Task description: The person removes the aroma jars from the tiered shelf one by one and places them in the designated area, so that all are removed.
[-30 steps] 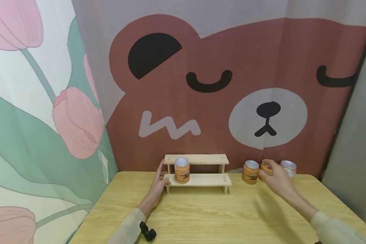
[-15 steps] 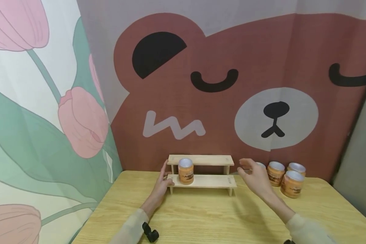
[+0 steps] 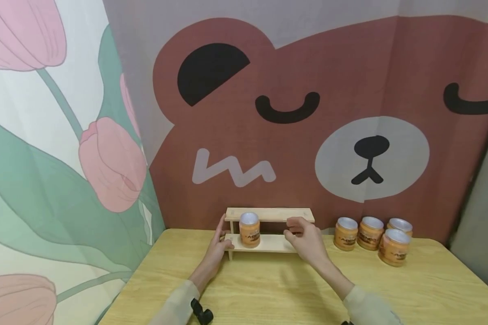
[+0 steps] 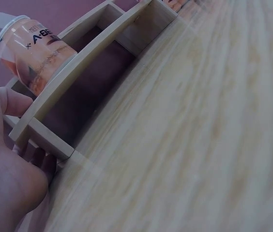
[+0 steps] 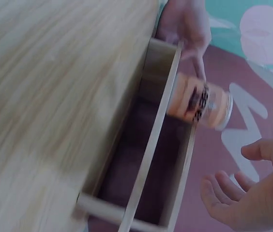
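A small two-step wooden display rack [image 3: 274, 243] stands on the table against the backdrop. On its lower step, near the left end, an orange can [image 3: 250, 232] with a silvery top sits upright. My left hand [image 3: 213, 251] grips the rack's left end; in the left wrist view the thumb [image 4: 16, 102] lies on the step beside the can, and other fingers go round the end support. In front of the rack's right part is my right hand [image 3: 307, 242], its fingers loosely bent and apart from the thumb, holding nothing. It covers part of both steps.
Several similar orange cans [image 3: 345, 235] stand grouped on the table [image 3: 244, 289] to the right of the rack, one a little nearer the front. Behind is a cloth backdrop [image 3: 293, 149] with a bear; a tulip-print cloth [image 3: 110, 167] hangs at left.
My right hand has let go of a can among the group and moved left to the rack. The cans there now show fully. My left hand keeps its hold on the rack.
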Demonstrator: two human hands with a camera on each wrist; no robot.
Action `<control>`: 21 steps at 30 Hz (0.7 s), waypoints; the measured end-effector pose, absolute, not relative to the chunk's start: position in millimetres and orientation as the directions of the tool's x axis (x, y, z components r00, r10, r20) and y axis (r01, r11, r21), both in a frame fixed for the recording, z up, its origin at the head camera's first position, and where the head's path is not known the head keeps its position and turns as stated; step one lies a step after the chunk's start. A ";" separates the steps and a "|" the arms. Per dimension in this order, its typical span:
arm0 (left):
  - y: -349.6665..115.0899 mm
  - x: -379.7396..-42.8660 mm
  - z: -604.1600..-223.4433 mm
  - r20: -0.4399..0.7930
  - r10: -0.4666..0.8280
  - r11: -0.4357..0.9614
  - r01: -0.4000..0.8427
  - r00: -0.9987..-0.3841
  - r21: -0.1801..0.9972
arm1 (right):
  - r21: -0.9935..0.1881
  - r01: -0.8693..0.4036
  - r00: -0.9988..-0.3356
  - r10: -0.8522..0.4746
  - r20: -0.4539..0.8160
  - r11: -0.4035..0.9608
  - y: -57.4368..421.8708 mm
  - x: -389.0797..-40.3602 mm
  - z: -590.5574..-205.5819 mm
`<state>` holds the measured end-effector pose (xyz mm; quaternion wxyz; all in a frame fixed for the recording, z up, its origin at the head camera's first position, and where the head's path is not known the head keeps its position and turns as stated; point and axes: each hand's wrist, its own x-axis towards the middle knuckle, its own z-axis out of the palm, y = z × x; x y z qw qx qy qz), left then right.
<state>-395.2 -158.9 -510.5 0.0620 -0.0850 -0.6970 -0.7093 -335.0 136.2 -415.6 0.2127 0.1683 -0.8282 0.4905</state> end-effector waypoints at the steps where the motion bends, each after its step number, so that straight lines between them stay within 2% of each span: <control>1: -159.1 -395.1 -510.7 0.208 0.032 -0.021 0.208 -0.978 0.978 | -0.749 -0.486 -0.856 -0.073 0.512 0.449 130.1 -334.8 -417.0; 9: -159.4 -396.1 -513.2 0.216 0.032 -0.016 0.215 -0.976 0.976 | -0.793 -0.468 -0.877 -0.093 0.471 0.389 91.2 -342.3 -431.7; 21: -159.5 -392.9 -508.2 0.214 0.052 -0.023 0.213 -0.975 0.977 | -0.845 -0.425 -0.905 -0.127 0.406 0.325 61.7 -355.7 -443.5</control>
